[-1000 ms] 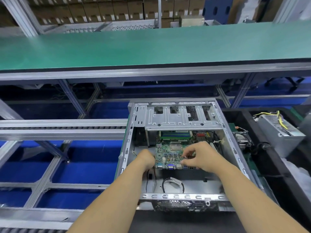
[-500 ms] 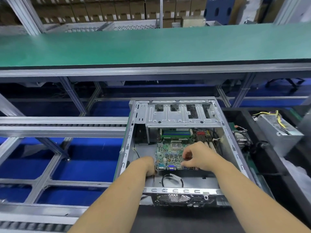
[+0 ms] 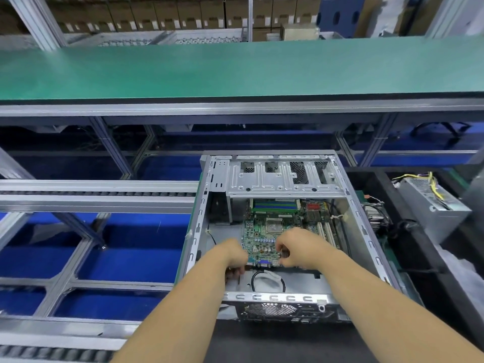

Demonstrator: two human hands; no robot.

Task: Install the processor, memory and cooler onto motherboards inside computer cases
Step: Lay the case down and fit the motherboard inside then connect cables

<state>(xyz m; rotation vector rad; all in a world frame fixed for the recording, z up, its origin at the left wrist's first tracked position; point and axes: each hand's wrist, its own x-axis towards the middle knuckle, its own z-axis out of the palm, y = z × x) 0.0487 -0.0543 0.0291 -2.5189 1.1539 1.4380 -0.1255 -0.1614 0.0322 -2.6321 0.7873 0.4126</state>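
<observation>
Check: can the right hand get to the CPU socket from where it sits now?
Probably yes. The right hand rests on the motherboard just short of the CPU socket, which lies uncovered; the drive cage ends beyond it, so nothing blocks the way.

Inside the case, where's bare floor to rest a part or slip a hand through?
Bare metal floor lies between the case's left wall and the motherboard. The near strip holds a looped cable. Both hands, left hand and right hand, crowd the motherboard's near edge.
</observation>
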